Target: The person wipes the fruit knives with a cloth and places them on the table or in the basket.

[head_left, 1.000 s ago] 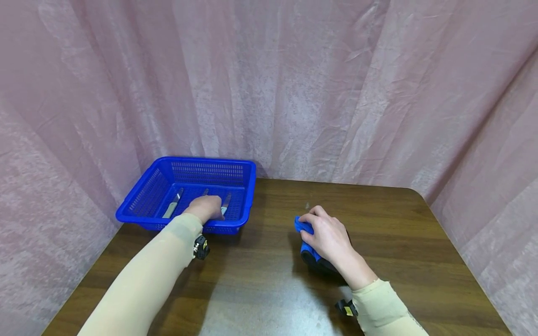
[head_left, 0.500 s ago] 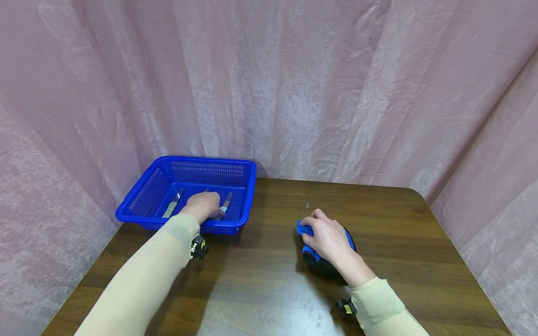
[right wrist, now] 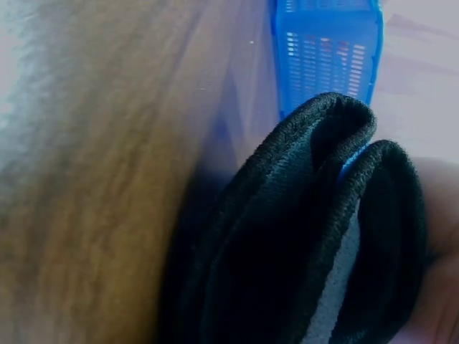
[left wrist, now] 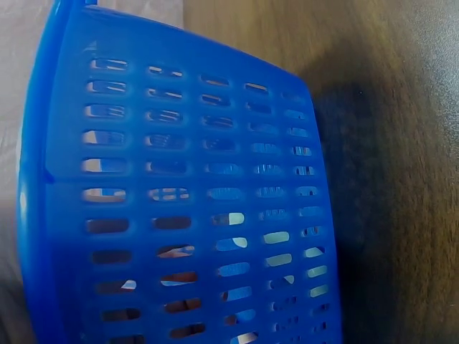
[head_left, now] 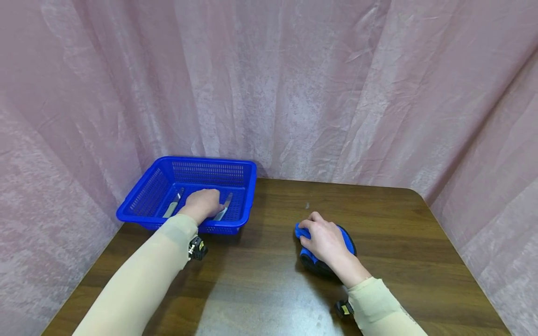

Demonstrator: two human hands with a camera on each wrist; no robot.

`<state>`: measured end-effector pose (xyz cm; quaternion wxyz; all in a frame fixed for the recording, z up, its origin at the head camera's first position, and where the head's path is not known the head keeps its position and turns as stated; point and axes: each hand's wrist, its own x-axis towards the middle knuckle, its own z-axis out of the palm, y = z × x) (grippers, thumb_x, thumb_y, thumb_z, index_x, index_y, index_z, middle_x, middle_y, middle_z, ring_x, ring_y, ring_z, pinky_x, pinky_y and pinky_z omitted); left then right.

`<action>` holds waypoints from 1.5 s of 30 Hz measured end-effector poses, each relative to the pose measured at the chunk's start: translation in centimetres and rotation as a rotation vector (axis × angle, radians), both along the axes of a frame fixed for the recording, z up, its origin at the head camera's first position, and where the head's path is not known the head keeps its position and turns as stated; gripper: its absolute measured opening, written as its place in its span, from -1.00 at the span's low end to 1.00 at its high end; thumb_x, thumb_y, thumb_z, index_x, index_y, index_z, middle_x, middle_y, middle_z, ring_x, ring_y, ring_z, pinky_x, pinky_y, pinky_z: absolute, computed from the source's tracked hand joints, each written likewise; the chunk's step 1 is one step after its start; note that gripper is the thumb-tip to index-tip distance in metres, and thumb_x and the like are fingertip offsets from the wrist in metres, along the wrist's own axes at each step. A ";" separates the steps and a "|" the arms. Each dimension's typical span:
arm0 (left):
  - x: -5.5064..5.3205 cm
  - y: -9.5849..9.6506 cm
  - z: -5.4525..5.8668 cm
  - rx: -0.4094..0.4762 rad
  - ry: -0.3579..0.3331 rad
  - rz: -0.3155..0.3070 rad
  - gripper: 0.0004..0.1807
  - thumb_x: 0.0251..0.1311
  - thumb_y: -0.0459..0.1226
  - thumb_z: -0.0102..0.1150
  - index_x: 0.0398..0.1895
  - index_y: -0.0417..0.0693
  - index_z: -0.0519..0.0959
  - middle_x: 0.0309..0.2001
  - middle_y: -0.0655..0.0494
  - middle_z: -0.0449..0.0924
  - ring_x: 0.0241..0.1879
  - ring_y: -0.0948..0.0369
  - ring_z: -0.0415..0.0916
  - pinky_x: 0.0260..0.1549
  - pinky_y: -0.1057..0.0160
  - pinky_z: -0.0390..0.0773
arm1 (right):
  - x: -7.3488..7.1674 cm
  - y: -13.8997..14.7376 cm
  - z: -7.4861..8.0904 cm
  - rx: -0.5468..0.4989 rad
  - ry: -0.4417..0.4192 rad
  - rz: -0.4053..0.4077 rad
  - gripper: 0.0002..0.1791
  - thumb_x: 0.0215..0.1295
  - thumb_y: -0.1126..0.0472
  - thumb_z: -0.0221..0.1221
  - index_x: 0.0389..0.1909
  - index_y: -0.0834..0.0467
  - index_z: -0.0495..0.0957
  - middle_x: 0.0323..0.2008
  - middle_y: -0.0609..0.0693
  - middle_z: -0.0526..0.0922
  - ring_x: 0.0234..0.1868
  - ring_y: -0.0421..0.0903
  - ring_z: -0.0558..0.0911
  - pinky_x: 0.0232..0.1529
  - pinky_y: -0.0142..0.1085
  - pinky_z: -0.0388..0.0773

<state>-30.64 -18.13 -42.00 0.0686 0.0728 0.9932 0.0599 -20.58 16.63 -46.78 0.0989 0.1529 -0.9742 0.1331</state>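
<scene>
My left hand (head_left: 202,204) reaches down over the near rim into the blue plastic basket (head_left: 248,198), its fingertips hidden behind the hand. Just right of it lies a knife (head_left: 221,214) with a pale handle, blade pointing away. Another pale-handled knife (head_left: 170,209) lies to its left. Through the slots of the basket's wall (left wrist: 179,236), the left wrist view shows bits of skin and pale handle. My right hand (head_left: 325,238) grips a folded blue fabric piece with black edging (head_left: 348,242) on the table. Its dark folded underside (right wrist: 287,236) fills much of the right wrist view.
The wooden table (head_left: 269,261) carries the basket at its back left. Behind it and along both sides hangs a pink curtain (head_left: 273,93). Camera mounts sit on both wrists (head_left: 197,248).
My left hand has shifted slightly left and away, uncovering the right knife's handle and covering a middle blade tip seen before. My right hand and the fabric piece have shifted only slightly.
</scene>
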 end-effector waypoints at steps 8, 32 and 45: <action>-0.3 0.0 -0.2 0.018 0.023 -0.017 -0.65 0.52 -0.04 0.24 -0.14 -0.17 0.72 -0.04 -0.23 0.77 -0.04 -0.19 0.72 0.02 -0.28 0.65 | -0.1 -0.1 -0.9 0.019 0.019 0.021 -0.70 0.33 0.17 0.50 0.06 0.07 0.82 -0.02 0.06 0.65 -0.17 0.12 0.74 -0.04 0.13 0.65; 3.2 1.7 0.6 0.094 0.299 -0.097 -0.32 0.71 0.14 -0.02 0.46 -0.25 0.53 0.28 -0.39 0.62 0.25 -0.38 0.57 0.23 -0.39 0.53 | 1.2 1.2 0.9 -0.026 0.050 0.011 -0.38 0.45 -0.15 0.44 0.37 0.10 0.67 0.27 0.16 0.67 0.39 0.23 0.57 0.38 0.24 0.47; 7.1 4.0 1.1 0.046 0.502 -0.203 -0.28 0.64 0.23 0.04 0.50 -0.13 0.55 0.47 -0.31 0.51 0.50 -0.30 0.40 0.34 -0.42 0.42 | 3.0 2.3 2.5 0.007 0.229 0.051 -0.17 0.48 -0.16 0.41 0.59 0.18 0.46 0.40 0.24 0.58 0.49 0.30 0.50 0.49 0.26 0.36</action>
